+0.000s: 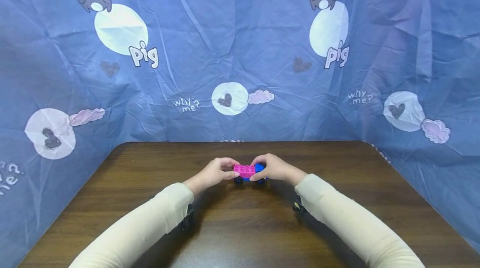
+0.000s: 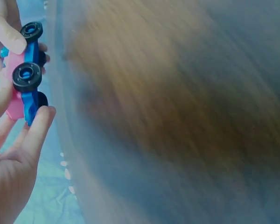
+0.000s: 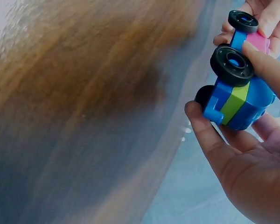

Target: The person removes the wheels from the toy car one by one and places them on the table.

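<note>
I see a brown wooden table (image 1: 240, 226) with a blue printed cloth (image 1: 240, 51) hung behind and to both sides of it. Above the middle of the table, between my two hands, is a small toy car (image 1: 249, 173): a blue base on black wheels (image 3: 232, 64) with a pink studded brick (image 1: 244, 170) on top.

As far as I can judge, the build is well along: the pink brick sits on the blue base, and at the right end a blue piece with a green stripe (image 3: 234, 102) is already on. I cannot tell whether the brick is pressed fully home, and I see no loose pieces on the table.

My left hand (image 1: 213, 173) is closed narrowly on the car's left end, fingers curled round the pink brick and base. My right hand (image 1: 273, 169) grips the right end the same way, thumb under the blue nose and a finger (image 3: 266, 63) lying across the wheel side.
</note>
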A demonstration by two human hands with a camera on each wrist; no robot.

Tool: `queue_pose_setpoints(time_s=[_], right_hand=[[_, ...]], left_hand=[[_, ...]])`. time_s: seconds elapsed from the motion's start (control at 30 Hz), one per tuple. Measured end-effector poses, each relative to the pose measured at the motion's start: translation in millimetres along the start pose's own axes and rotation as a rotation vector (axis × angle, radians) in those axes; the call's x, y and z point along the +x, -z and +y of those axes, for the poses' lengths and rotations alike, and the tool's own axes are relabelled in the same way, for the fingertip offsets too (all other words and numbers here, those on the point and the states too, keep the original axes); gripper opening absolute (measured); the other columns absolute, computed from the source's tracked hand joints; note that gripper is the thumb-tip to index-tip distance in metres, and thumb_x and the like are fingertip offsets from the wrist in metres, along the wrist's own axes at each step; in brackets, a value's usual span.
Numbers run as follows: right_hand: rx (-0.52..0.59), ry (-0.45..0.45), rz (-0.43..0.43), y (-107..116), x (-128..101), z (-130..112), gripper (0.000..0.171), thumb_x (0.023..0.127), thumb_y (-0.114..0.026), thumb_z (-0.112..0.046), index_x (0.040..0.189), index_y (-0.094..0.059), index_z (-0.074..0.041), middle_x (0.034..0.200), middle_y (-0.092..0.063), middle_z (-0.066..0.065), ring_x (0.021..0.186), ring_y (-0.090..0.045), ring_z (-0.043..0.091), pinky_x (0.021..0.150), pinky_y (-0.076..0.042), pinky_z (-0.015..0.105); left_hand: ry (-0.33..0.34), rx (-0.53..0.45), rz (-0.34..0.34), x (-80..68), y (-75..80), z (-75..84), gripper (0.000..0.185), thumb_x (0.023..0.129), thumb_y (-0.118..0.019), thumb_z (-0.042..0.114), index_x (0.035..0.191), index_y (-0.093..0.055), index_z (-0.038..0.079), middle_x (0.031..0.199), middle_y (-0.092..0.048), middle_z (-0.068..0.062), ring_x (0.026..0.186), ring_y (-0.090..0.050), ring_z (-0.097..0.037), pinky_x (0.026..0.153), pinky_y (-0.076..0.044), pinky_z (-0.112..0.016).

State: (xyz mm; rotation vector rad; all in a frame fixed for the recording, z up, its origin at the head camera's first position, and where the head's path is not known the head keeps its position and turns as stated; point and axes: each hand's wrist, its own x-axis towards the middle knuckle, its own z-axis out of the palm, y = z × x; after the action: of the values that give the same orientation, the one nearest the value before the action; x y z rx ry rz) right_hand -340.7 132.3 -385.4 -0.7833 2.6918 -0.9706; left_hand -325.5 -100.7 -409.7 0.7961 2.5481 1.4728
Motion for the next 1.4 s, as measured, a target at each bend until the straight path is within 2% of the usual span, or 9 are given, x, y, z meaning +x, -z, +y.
queue_pose_setpoints(time_s=[0.2,0.33,0.5,0.77,1.0,1.17,1.4], right_hand=[[0.055,-0.019,-0.010,6,-2,-6,0.035,0.074,-0.085,-0.022,0.101,-0.069,-0.005,0.086,-0.067,0.000,0.076,-0.054,0.010,0.069,-0.046,0.023],[0.039,-0.002,-0.018,11,-3,-9,0.036,0.074,-0.085,-0.023,0.101,-0.070,-0.004,0.086,-0.069,0.001,0.076,-0.055,0.011,0.069,-0.047,0.023],[-0.018,0.042,-0.016,16,-5,-13,0.035,0.076,-0.083,-0.028,0.100,-0.070,-0.005,0.084,-0.069,-0.001,0.074,-0.056,0.011,0.069,-0.048,0.023],[0.018,0.131,-0.052,16,-12,-23,0.032,0.081,-0.079,-0.026,0.103,-0.069,-0.005,0.081,-0.067,-0.003,0.070,-0.053,0.007,0.065,-0.046,0.022],[0.092,0.086,-0.067,16,-20,-31,0.034,0.083,-0.078,-0.023,0.111,-0.069,-0.005,0.086,-0.071,0.000,0.070,-0.057,0.007,0.065,-0.050,0.023],[0.101,0.071,-0.054,20,-24,-35,0.037,0.083,-0.078,-0.024,0.112,-0.069,-0.004,0.090,-0.073,0.003,0.072,-0.059,0.008,0.067,-0.051,0.024],[0.105,0.114,0.002,19,-25,-31,0.033,0.085,-0.075,-0.024,0.108,-0.068,-0.001,0.087,-0.072,0.003,0.071,-0.058,0.007,0.066,-0.050,0.024]], left_hand=[[-0.012,0.022,0.020,3.5,-0.1,10.6,0.032,0.090,-0.069,0.013,0.117,-0.064,-0.003,0.111,-0.069,-0.020,0.100,-0.068,-0.030,0.089,-0.055,-0.038],[-0.003,0.010,0.028,5.3,1.3,20.6,0.034,0.090,-0.070,0.014,0.118,-0.064,-0.004,0.112,-0.069,-0.021,0.100,-0.069,-0.031,0.088,-0.056,-0.038],[0.014,0.000,0.063,9.8,4.4,31.4,0.036,0.089,-0.071,0.014,0.119,-0.065,-0.004,0.111,-0.070,-0.019,0.099,-0.070,-0.028,0.086,-0.057,-0.036],[0.009,0.033,0.075,9.8,9.9,46.6,0.032,0.088,-0.072,0.016,0.114,-0.068,-0.002,0.107,-0.072,-0.016,0.096,-0.070,-0.025,0.085,-0.057,-0.034],[0.000,0.077,0.082,6.3,11.5,59.1,0.031,0.086,-0.074,0.016,0.111,-0.070,-0.002,0.105,-0.073,-0.015,0.091,-0.072,-0.022,0.079,-0.058,-0.029],[-0.015,0.097,0.092,5.8,12.6,66.1,0.030,0.086,-0.075,0.015,0.110,-0.071,-0.002,0.104,-0.073,-0.015,0.090,-0.072,-0.023,0.077,-0.059,-0.028],[-0.018,0.124,0.081,9.3,14.3,70.5,0.033,0.088,-0.073,0.021,0.113,-0.070,0.000,0.108,-0.073,-0.013,0.097,-0.071,-0.023,0.080,-0.058,-0.030]])
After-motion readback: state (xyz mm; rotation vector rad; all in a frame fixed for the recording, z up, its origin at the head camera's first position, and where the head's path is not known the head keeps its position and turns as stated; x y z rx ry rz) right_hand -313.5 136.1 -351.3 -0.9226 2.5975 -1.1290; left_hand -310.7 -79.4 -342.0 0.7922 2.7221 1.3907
